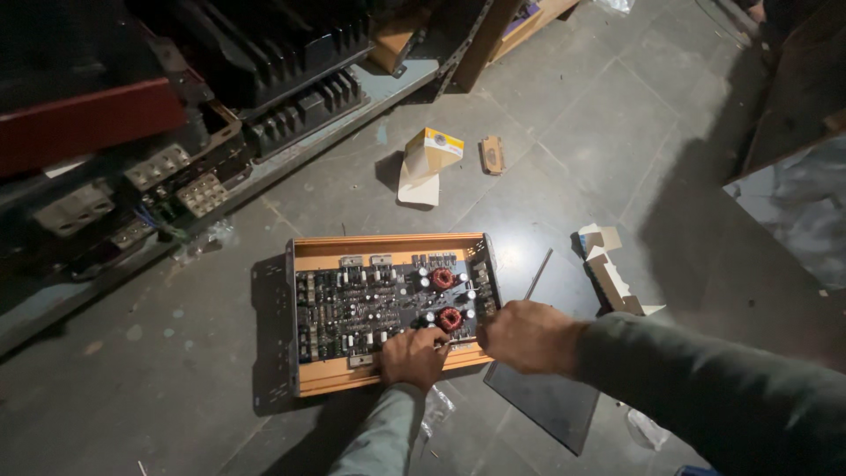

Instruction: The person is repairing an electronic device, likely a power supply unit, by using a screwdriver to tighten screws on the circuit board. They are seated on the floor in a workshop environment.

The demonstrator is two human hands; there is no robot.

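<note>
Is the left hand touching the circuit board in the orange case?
Touching. The head view shows the left hand resting over the orange case edge, fingers on the circuit board, no gap visible.

Both hands, left hand and right hand, on near edge of open orange amplifier chassis on grey floor; circuit board exposed, dark cover plate beside, small yellow box beyond.
</note>
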